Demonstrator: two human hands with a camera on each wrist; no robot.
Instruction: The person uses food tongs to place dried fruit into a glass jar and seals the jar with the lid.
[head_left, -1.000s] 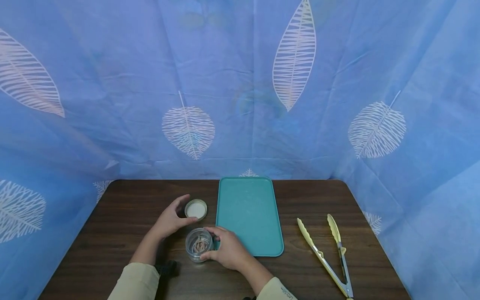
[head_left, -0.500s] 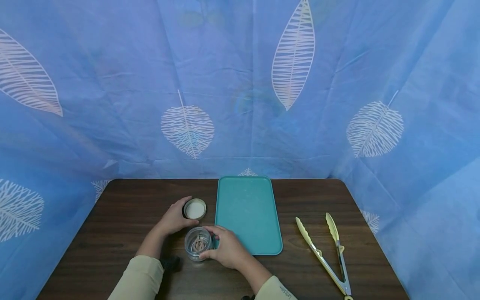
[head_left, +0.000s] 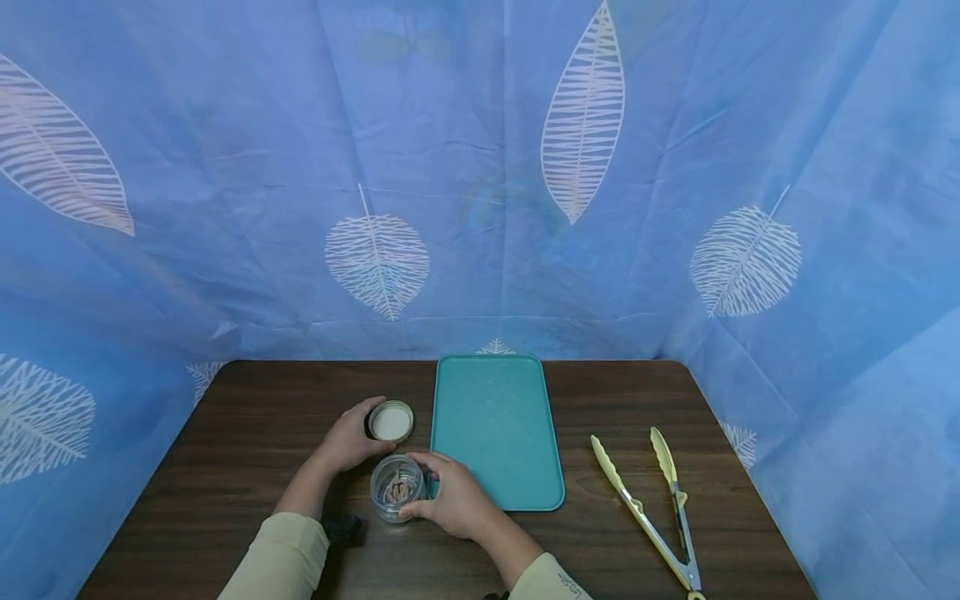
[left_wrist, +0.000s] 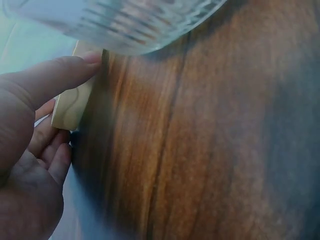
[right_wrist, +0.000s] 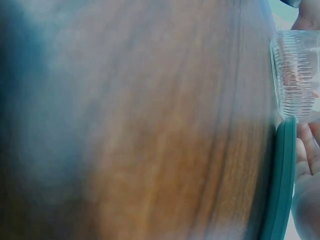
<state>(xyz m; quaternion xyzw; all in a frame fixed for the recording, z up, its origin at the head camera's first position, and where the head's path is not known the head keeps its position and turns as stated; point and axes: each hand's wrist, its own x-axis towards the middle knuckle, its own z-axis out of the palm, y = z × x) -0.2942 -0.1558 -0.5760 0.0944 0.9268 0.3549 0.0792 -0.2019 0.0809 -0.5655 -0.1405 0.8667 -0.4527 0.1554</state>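
In the head view my left hand [head_left: 351, 437] pinches a round jar lid [head_left: 392, 422], which lies with its white inside facing up. The left wrist view shows the lid's gold-coloured edge [left_wrist: 72, 105] between thumb and fingers. Just nearer to me stands an open glass jar [head_left: 380, 485], upright, with several small brownish pieces inside. My right hand [head_left: 453, 497] grips the jar from its right side, thumb in front and fingers behind. Ribbed clear glass of the jar [right_wrist: 295, 75] shows in the right wrist view.
A teal tray [head_left: 498, 433] lies flat just right of the jar, its near left corner behind my right hand. Farther right, spread tongs [head_left: 654, 532] with yellow tips rest on the dark wooden table [head_left: 225, 467]. A blue leaf-patterned cloth [head_left: 480, 167] hangs behind.
My left hand has moved slightly right and closed in on the lid, its fingers now against the edge. The jar and my right hand have stayed in place.
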